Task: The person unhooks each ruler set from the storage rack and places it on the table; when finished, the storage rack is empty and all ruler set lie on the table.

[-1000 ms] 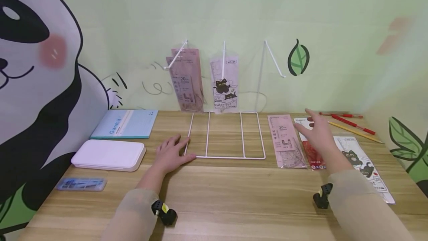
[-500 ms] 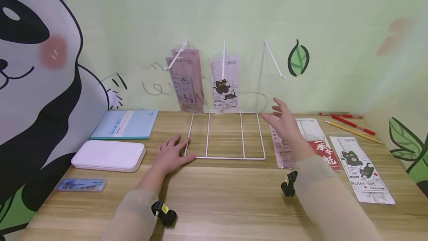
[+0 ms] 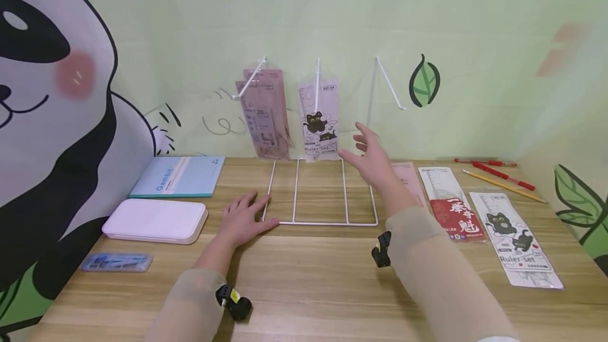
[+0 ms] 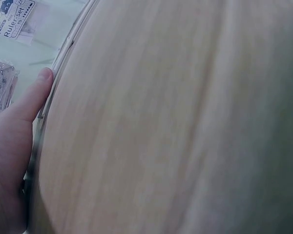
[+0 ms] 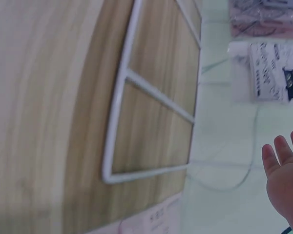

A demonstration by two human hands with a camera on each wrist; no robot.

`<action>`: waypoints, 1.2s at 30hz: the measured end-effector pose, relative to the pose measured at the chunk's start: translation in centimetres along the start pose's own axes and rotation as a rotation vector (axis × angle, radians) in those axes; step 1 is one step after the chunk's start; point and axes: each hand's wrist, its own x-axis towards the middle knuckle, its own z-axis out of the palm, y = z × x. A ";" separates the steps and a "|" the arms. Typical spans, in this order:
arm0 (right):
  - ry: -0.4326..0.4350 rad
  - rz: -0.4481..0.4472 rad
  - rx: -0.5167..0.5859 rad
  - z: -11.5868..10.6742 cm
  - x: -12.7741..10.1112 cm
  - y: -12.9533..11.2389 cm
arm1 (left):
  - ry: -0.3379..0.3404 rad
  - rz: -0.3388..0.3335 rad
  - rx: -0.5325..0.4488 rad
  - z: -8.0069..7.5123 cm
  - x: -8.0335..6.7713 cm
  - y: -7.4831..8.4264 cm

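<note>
A white wire rack [image 3: 323, 222] stands at the back of the wooden table, its base lying flat. Its left hook carries pink ruler packs [image 3: 266, 115], the middle hook a white cat ruler-set pack [image 3: 319, 120], and the right hook [image 3: 391, 86] is bare. My left hand [image 3: 244, 215] lies flat on the table, its thumb [image 4: 31, 100] against the base's front left corner. My right hand [image 3: 368, 154] hovers with fingers spread above the base's right side and holds nothing. In the right wrist view its fingertips [image 5: 285, 161] show beside the rack base [image 5: 122, 97].
Right of the rack lie a pink ruler pack [image 3: 408, 176], partly behind my right arm, a red-and-white pack [image 3: 451, 205] and a cat ruler-set pack [image 3: 515, 239]. Pens and a pencil [image 3: 494, 173] lie far right. A blue notebook [image 3: 178, 176], white case [image 3: 154, 220] and small blue box [image 3: 116, 262] lie left.
My right hand has swung left from over the packs on the table and risen above the rack's right side, still holding nothing. The left hand has not moved.
</note>
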 end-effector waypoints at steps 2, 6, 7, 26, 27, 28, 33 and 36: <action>0.003 -0.022 0.024 0.4 0.3 -0.7 | -0.001 -0.001 -0.004 0.0 0.0 0.0; 0.019 -0.048 0.068 0.8 0.9 -2.0 | -0.005 0.001 -0.004 0.0 0.1 0.0; 0.026 -0.051 0.079 0.8 1.1 -2.3 | -0.006 0.001 -0.004 0.1 0.2 0.0; 0.082 -0.018 0.203 1.5 2.5 -5.4 | -0.007 -0.001 0.002 0.3 0.4 -0.1; 0.083 -0.016 0.207 1.5 2.5 -5.4 | -0.006 -0.002 0.001 0.2 0.4 -0.1; 0.085 -0.013 0.209 1.5 2.6 -5.5 | -0.007 -0.001 0.001 0.2 0.4 -0.1; 0.087 0.009 0.231 1.5 2.8 -5.7 | -0.010 -0.001 0.002 0.1 0.3 0.0; 0.079 0.007 0.253 1.7 3.0 -5.9 | -0.010 0.001 0.007 0.1 0.2 -0.1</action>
